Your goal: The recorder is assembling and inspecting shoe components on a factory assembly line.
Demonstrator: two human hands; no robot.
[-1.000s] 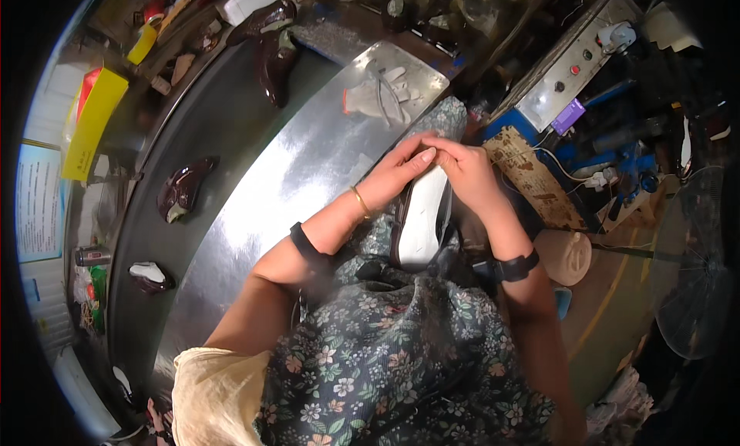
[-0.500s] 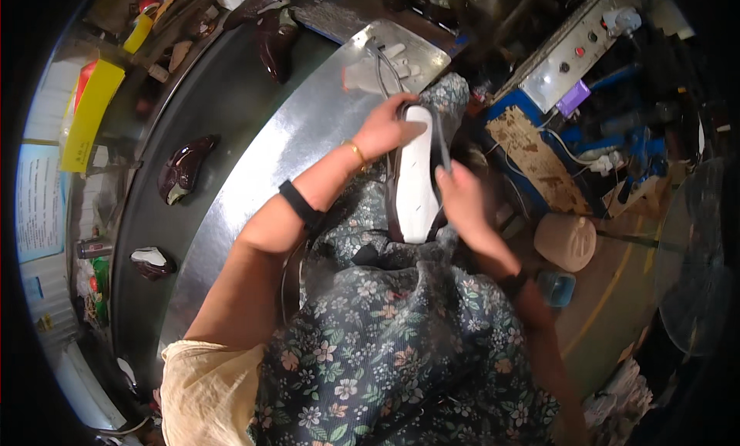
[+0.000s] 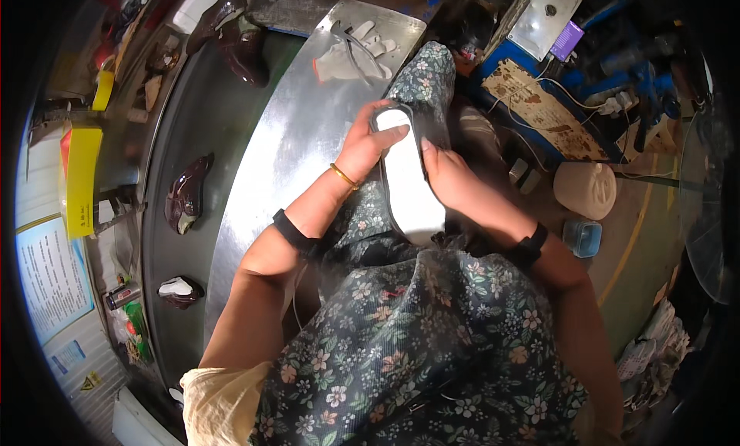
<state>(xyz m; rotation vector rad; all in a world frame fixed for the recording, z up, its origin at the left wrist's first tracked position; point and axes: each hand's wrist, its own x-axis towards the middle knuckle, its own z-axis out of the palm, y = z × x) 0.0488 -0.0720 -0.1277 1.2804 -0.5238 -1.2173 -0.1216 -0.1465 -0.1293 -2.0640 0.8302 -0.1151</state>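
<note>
A shoe (image 3: 408, 180) lies across my lap with its long white underside up and a dark rim around it. My left hand (image 3: 366, 143) is wrapped around its far end, the thumb lying on the white surface. At the right edge my right hand (image 3: 451, 172) presses with closed fingers against the rim; what the fingertips pinch there is partly hidden. The near end of the shoe rests against my dark flowered apron (image 3: 401, 330).
A metal tabletop (image 3: 258, 153) at left bears a white glove (image 3: 339, 63) and a tool with curved metal handles (image 3: 358, 57). Beyond it, several dark glossy shoe pieces (image 3: 187, 193) lie on a dark green belt (image 3: 166, 249). At right stand a beige bucket (image 3: 584, 190) and a blue plastic box (image 3: 582, 238).
My right hand has moved in against the shoe's edge; the grey strip seen beside it earlier no longer stands out. The shoe has tilted, its near end shifting right. The head view has shifted.
</note>
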